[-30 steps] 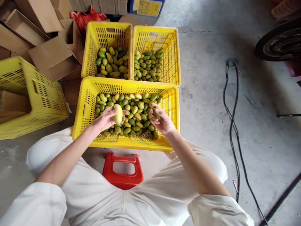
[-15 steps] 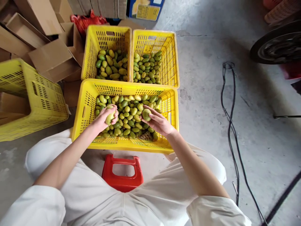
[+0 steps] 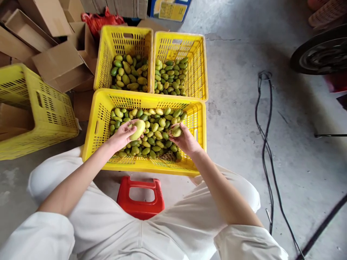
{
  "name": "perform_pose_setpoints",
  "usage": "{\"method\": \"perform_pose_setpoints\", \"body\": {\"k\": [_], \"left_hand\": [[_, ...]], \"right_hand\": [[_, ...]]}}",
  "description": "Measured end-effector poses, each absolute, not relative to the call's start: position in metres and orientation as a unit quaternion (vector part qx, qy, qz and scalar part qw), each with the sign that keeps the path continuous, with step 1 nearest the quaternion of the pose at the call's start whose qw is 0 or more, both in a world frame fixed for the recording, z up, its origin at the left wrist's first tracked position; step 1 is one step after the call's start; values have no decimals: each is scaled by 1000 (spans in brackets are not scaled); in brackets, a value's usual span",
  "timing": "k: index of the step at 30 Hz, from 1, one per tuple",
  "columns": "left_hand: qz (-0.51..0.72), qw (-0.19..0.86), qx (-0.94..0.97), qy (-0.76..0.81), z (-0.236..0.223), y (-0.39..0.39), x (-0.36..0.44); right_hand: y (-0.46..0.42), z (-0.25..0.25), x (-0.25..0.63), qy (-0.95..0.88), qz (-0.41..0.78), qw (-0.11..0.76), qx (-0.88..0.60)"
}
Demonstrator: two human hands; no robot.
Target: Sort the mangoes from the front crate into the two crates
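My left hand (image 3: 123, 136) is closed around a large pale yellow-green mango (image 3: 138, 129), its thumb lying on the near side. In my right hand (image 3: 187, 140) is a smaller green mango (image 3: 176, 130), held between thumb and fingers. Both hands are over the near yellow crate (image 3: 143, 167), which lies wide in front of me. Several green and yellowish mangoes (image 3: 151, 142) cover most of its bottom, and a bit of the patterned base shows at the near right.
Behind stand two more yellow crates, a left one (image 3: 98, 57) and a right one (image 3: 205, 68), both holding mangoes. Another yellow crate (image 3: 54, 112) and cardboard boxes (image 3: 59, 65) are at left. A red stool (image 3: 139, 209) is between my legs. Black cables (image 3: 265, 144) and a wheel (image 3: 320, 54) are at right.
The left hand has turned and moved slightly right, so its mango shows more fully. My right hand has shifted a little right and closed its fingers further around its mango.
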State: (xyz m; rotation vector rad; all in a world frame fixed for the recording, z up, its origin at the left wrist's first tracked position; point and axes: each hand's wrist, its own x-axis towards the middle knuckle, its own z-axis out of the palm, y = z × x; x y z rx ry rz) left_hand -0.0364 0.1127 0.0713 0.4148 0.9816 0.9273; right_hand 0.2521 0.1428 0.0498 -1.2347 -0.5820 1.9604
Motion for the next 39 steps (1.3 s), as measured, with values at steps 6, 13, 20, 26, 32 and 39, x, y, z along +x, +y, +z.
{"method": "perform_pose_setpoints", "body": {"k": [6,13,20,26,32,39], "left_hand": [[477,724,138,478,70,118,-33],[454,764,149,433,68,118,-39],[499,731,134,446,62,118,-39],[479,751,74,448,71,120,-35],[465,772,58,429,83,123,-34],[503,729,71,459,79,120,-33]], "right_hand": [[148,46,258,-196,771,371,-479],[148,38,259,-182,777,385,-463],[144,39,256,-225,769,395,-451],[145,37,256,-224,762,403,-455],[147,40,255,-202,763,413,-454],[149,44,258,-145,769,430,-450]]}}
